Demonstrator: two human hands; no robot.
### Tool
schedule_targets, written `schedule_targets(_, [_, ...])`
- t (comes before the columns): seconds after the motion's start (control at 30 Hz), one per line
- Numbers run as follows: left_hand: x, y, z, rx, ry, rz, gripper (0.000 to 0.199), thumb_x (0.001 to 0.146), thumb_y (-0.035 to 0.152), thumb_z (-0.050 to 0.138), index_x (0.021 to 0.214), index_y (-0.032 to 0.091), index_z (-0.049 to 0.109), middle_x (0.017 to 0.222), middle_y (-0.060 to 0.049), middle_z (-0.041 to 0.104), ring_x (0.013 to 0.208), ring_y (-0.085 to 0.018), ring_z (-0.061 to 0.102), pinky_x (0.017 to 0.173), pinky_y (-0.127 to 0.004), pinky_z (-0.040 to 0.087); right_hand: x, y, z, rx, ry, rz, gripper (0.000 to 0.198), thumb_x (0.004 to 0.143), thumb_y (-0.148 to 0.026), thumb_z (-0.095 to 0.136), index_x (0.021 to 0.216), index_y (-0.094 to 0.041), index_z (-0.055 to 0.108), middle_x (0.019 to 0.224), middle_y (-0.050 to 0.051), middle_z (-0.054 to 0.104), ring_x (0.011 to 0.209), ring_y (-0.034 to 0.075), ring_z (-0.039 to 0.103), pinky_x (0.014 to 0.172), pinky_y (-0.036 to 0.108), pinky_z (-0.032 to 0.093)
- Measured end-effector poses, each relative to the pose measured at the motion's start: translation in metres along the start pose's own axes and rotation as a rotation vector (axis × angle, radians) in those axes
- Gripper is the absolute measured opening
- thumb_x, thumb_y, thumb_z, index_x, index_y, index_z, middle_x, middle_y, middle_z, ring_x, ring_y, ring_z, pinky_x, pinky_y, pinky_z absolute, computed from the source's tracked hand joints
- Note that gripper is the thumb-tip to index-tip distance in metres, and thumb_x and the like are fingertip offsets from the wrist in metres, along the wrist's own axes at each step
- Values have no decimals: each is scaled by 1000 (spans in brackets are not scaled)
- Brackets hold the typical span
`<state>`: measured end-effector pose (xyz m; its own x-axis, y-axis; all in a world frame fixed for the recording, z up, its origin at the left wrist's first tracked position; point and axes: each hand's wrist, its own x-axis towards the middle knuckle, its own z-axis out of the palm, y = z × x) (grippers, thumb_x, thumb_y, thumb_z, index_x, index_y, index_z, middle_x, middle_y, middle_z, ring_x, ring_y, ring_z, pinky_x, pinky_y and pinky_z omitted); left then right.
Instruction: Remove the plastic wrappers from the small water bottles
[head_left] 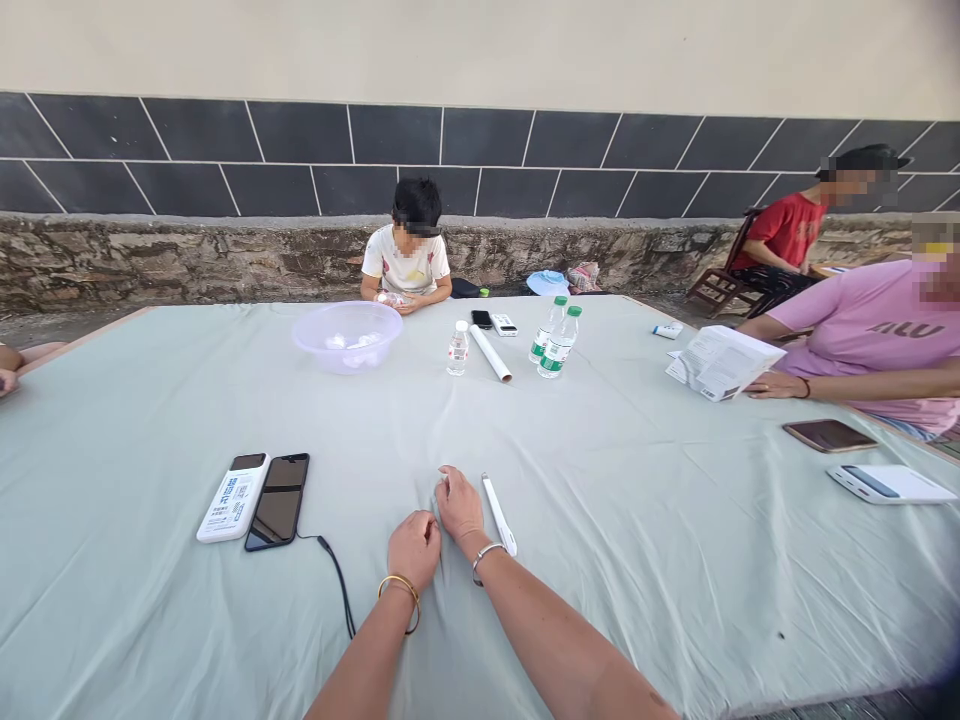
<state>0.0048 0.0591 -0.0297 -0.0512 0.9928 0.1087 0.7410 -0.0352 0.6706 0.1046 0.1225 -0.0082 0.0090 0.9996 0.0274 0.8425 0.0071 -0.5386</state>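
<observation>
My left hand [414,550] rests on the pale green tablecloth [615,580], its fingers curled into a loose fist. Just right of it and a little farther forward lies my right hand [459,505], fingers bent and drawn together on the cloth. Nothing shows in either hand. A slim white cutter-like tool [499,515] lies right beside my right hand, apart from it. Left of my hands are a black smartphone [277,502] and a white power bank [234,498], side by side. A black cord [339,575] runs from the phone toward my left forearm.
Across the table a person [409,255] handles something by a purple basin [347,340] holding clear pieces. Bottles [556,345], a small bottle [457,350] and a white roll [491,355] stand or lie mid-table. At right, a person in pink [862,340] holds a white printed package [724,362].
</observation>
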Motion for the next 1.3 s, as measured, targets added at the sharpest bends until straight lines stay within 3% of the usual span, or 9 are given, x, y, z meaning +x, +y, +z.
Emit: schedule_targets(1.3, [-1,-1,1,-12,0,9,17,82,14,43,72,21,55,70,-1,60,65,-14,53,63,-25,37,0,3,2,55,16,-17,34,88,-19,38,116,-19,57,103,6,67,89,17,63,78,27,44])
